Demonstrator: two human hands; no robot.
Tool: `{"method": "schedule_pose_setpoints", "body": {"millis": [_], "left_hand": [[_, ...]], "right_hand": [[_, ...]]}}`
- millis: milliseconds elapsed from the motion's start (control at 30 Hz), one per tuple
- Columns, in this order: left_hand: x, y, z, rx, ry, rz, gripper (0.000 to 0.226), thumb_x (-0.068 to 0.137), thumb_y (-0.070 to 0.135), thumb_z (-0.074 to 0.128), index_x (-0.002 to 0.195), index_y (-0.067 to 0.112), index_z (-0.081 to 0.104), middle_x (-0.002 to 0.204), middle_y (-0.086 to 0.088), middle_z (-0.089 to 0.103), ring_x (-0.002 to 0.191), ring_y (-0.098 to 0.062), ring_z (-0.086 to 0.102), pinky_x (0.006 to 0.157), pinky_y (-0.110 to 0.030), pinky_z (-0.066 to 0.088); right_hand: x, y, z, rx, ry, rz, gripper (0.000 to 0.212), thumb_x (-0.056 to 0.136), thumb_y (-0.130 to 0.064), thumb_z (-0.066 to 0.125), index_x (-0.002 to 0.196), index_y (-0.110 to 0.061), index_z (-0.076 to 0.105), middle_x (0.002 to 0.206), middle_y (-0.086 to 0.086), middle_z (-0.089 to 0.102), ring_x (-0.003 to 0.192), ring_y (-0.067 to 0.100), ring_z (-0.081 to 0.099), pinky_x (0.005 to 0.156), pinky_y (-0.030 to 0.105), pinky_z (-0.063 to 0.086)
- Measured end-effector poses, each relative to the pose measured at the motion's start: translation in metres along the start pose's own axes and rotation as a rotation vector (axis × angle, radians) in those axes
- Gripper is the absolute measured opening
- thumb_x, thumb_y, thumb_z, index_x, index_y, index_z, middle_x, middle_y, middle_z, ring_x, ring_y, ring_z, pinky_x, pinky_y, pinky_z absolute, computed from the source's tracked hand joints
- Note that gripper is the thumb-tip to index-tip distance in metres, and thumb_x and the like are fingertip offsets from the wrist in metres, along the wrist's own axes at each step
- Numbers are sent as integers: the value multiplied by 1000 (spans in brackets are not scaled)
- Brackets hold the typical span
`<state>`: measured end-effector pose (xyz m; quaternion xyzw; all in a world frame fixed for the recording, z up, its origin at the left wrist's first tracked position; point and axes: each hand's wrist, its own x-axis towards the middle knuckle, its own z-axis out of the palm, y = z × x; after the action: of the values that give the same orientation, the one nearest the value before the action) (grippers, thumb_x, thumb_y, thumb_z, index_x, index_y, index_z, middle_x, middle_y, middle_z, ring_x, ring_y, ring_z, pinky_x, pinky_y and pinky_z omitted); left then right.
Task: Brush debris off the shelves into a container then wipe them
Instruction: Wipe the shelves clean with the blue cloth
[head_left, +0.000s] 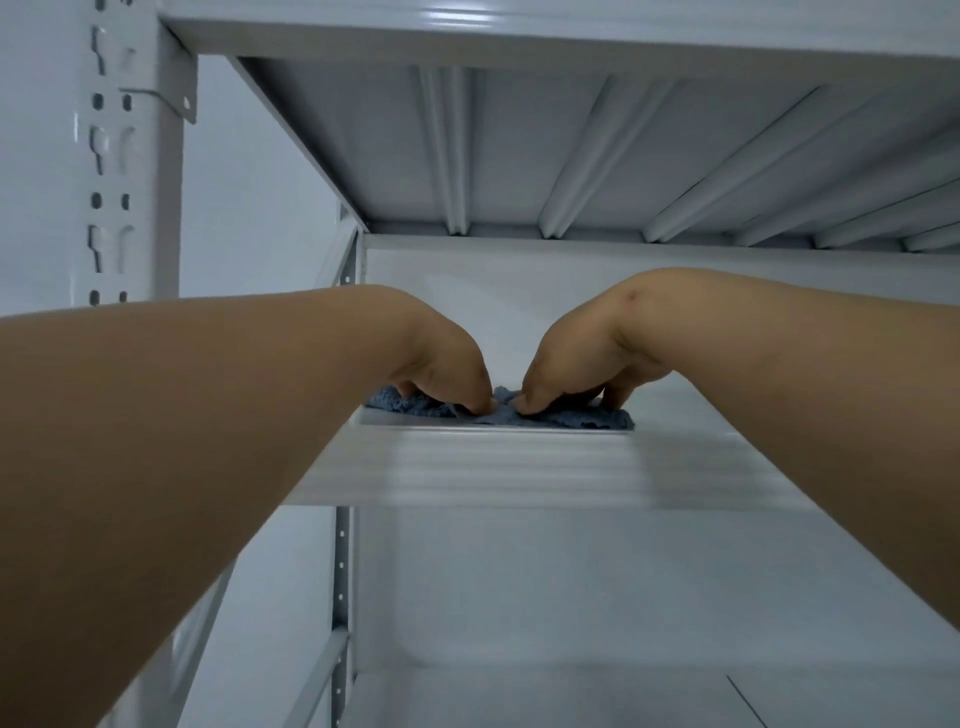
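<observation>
The top of the shelf (519, 467) is seen almost edge-on from below, so its surface is largely hidden; only its front lip, blurred with streaks, is clearly shown. Most of the blue cloth (571, 417) is concealed behind that lip and under the hands, and only a crumpled strip of it is visible lying on the shelf near the front edge. The fingertips of the left hand (441, 358) are bent down and pressed onto the cloth's left part; whether the cloth is pinched there cannot be told. The right hand (582, 358) is set just beside it, with thumb and fingers curled down onto the cloth's right part, a fold bunched between the two thumbs. Both forearms are cut off by the frame edges. The ribbed underside of the upper shelf (571, 156) is seen overhead, and a perforated upright post (111, 156) stands at the left. A lower shelf (571, 701) is dimly made out at the bottom.
</observation>
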<state>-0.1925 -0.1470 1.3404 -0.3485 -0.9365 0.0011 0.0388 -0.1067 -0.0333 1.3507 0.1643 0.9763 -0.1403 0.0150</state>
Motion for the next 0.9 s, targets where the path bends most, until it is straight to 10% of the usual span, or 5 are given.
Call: {"method": "schedule_pose_setpoints", "body": {"millis": [300, 433, 600, 900], "left_hand": [[-37, 51, -7, 29, -8, -68, 25, 96, 40, 51, 105, 19, 57, 91, 0, 51, 102, -27, 54, 90, -36, 46], [-41, 93, -10, 17, -13, -85, 21, 95, 33, 53, 109, 18, 56, 118, -11, 55, 113, -30, 54, 91, -38, 49], [-29, 150, -2, 27, 19, -45, 32, 94, 39, 49, 114, 17, 62, 103, -2, 58, 94, -22, 53, 92, -36, 44], [-4, 181, -4, -50, -16, -130, 39, 97, 37, 50, 128, 14, 56, 119, -16, 52, 116, -28, 51, 99, -39, 45]], "right_hand": [[-43, 34, -3, -26, 44, -112, 36, 94, -36, 60, 123, -16, 62, 120, 2, 63, 110, 17, 58, 93, 32, 49], [-57, 64, -10, -68, 107, -145, 38, 92, -36, 64, 124, -15, 61, 120, 2, 62, 109, 19, 57, 97, 37, 51], [-73, 127, -25, -70, 106, -104, 37, 92, -35, 65, 123, -17, 62, 119, 1, 63, 110, 17, 58, 97, 36, 51], [-55, 157, -34, -172, 73, -129, 33, 96, -36, 56, 121, -15, 64, 116, 5, 66, 103, 20, 65, 95, 36, 53]]}}
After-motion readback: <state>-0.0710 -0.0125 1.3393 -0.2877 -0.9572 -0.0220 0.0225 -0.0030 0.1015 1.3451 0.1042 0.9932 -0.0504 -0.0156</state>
